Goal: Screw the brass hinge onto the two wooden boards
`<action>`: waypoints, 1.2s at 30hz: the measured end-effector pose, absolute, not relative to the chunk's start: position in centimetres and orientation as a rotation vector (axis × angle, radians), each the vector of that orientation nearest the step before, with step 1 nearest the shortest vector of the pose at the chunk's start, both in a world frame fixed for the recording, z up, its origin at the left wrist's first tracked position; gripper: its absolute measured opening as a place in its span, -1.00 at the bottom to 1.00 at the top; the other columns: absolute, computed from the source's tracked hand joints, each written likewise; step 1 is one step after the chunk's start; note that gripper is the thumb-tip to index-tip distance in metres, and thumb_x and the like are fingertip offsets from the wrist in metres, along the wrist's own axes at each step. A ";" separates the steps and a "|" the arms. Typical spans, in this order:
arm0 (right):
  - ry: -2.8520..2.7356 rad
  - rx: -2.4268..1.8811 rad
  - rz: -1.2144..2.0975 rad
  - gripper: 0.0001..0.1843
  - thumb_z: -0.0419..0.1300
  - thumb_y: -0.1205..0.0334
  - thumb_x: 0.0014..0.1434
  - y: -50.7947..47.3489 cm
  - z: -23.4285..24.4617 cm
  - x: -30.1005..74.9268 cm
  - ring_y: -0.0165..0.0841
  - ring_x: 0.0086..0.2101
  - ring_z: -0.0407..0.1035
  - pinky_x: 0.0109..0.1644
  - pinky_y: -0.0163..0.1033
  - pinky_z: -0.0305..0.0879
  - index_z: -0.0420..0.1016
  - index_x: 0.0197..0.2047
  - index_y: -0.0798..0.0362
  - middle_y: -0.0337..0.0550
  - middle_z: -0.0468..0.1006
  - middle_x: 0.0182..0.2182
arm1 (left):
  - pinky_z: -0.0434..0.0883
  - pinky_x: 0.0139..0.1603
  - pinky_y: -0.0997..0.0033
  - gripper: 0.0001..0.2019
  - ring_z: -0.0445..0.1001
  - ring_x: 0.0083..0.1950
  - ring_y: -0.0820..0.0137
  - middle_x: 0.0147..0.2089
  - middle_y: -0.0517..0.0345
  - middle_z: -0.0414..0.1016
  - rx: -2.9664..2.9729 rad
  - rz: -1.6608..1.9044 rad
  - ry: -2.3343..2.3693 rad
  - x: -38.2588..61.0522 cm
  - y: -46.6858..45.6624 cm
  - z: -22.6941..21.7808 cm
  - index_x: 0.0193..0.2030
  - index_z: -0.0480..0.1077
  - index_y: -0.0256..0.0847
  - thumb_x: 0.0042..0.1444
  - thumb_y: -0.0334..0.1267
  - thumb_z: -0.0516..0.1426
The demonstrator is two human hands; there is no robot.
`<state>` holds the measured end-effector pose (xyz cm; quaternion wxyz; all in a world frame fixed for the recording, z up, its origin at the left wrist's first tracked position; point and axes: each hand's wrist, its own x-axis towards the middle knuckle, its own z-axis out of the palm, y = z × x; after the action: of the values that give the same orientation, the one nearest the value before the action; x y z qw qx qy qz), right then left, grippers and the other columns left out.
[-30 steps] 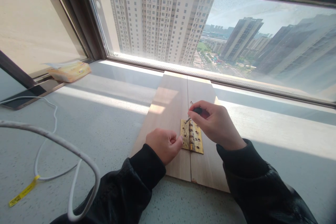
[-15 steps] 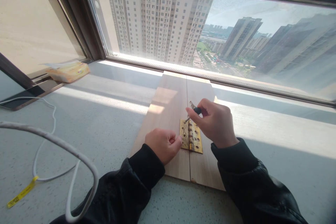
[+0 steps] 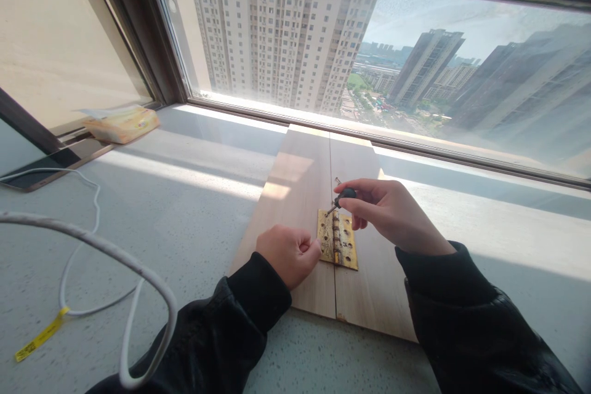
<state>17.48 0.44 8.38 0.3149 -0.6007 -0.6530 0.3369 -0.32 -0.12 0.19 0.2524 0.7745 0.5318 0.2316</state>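
Observation:
Two light wooden boards [image 3: 300, 191] lie side by side on a pale speckled sill, joined by a brass hinge [image 3: 338, 247]. My left hand [image 3: 289, 253] is a closed fist resting on the left board, its thumb against the hinge's left leaf. My right hand [image 3: 392, 212] pinches a small screwdriver with a black handle [image 3: 344, 194] between thumb and fingertips. The screwdriver's tip points down at the top left corner of the hinge. A small loose screw [image 3: 337, 181] lies on the board just beyond the screwdriver.
A white cable [image 3: 95, 246] with a yellow tag [image 3: 41, 336] loops across the sill at left. A yellow tissue pack [image 3: 124, 125] and a dark flat device [image 3: 44, 169] lie at far left. A wide window [image 3: 369, 55] runs behind the boards.
My right hand has turned its wrist, so the fingers now reach in from the right and the black handle shows more. The left fist and hinge have stayed put.

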 end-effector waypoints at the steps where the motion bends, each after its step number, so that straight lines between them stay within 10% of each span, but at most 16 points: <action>1: -1.721 -1.617 0.876 -0.66 0.21 0.07 0.03 0.4 8.5 17.6 -0.40 -0.61 0.35 -0.52 -0.31 0.28 0.47 -0.18 0.12 -0.24 0.43 -0.65 | -0.10 -0.54 0.47 -0.58 -0.07 -0.61 0.54 -0.72 0.29 0.02 2.105 0.633 1.449 -0.3 -0.1 0.2 -0.72 0.11 -0.26 0.02 -0.03 -0.01; 11: -1.777 -1.664 -0.066 -0.61 0.21 -0.06 0.00 0.8 6.5 16.5 -0.53 -0.65 0.00 -0.55 -0.34 -0.01 0.24 -0.58 0.05 -0.39 0.15 -0.73 | -0.11 -0.54 0.46 -0.59 -0.07 -0.60 0.55 -0.71 0.30 0.00 2.104 0.645 1.459 -0.1 -0.4 0.5 -0.71 0.10 -0.26 0.01 -0.04 0.00; 24: -1.719 -1.609 1.026 -0.78 0.18 0.21 0.03 0.6 7.8 17.3 -0.47 -0.62 0.26 -0.54 -0.34 0.17 0.47 -0.22 0.09 -0.31 0.32 -0.64 | -0.11 -0.53 0.46 -0.59 -0.08 -0.60 0.54 -0.71 0.29 0.03 2.118 0.621 1.460 -0.2 -0.3 0.4 -0.71 0.12 -0.25 0.01 -0.02 -0.01; 36: -1.748 -1.622 0.862 -0.64 0.21 -0.01 0.03 0.8 7.3 17.6 -0.42 -0.61 0.32 -0.54 -0.29 0.29 0.47 -0.23 0.11 -0.23 0.41 -0.58 | -0.11 -0.53 0.46 -0.58 -0.08 -0.60 0.54 -0.71 0.29 0.00 2.119 0.638 1.440 -0.1 -0.2 0.3 -0.71 0.10 -0.25 0.01 -0.02 -0.01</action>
<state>17.65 0.76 7.27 0.2983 -0.6106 -0.6581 0.3243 -0.13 -0.18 0.29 0.2481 0.7774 0.5284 0.2342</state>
